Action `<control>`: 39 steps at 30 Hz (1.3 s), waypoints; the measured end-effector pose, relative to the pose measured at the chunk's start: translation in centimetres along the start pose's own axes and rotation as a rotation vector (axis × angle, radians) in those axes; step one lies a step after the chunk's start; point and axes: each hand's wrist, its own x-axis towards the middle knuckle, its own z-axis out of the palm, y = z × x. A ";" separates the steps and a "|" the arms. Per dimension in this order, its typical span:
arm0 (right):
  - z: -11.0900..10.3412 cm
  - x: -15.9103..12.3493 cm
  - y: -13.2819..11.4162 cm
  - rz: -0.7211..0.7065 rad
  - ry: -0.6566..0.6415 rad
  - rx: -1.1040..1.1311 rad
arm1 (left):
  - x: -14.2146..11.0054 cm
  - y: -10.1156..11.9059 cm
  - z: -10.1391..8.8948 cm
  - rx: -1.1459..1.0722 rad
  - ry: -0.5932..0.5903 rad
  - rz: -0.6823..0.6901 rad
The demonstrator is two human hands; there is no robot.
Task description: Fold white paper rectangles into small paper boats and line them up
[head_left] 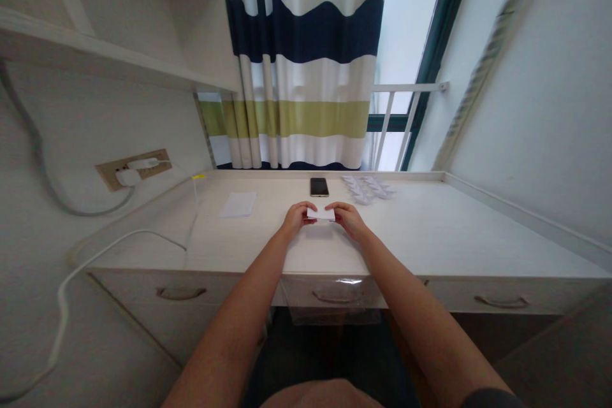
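A small piece of white folded paper is held just above the desk, stretched between my two hands. My left hand pinches its left end, with the fingers closed around the edge. On the other end, my right hand grips the paper between thumb and fingers. Behind the hands a dark phone lies flat. Several folded white paper pieces rest in rows to the right of the phone. A stack of flat white paper sheets lies to the left.
The pale desk has a raised rim at the back and drawers in front. A clear plastic sheet hangs over the middle drawer. A white cable crosses the left side near a wall socket. A striped curtain hangs behind.
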 end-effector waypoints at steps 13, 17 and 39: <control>-0.6 0.3 0.9 -0.030 0.027 -0.115 | -0.1 -0.3 0.2 0.348 0.023 0.108; -0.6 0.4 0.9 -0.022 0.030 -0.120 | 0.0 -0.4 0.1 0.349 0.026 0.103; -0.5 0.6 1.0 0.004 0.032 -0.119 | 0.4 -0.6 0.2 0.258 0.061 0.034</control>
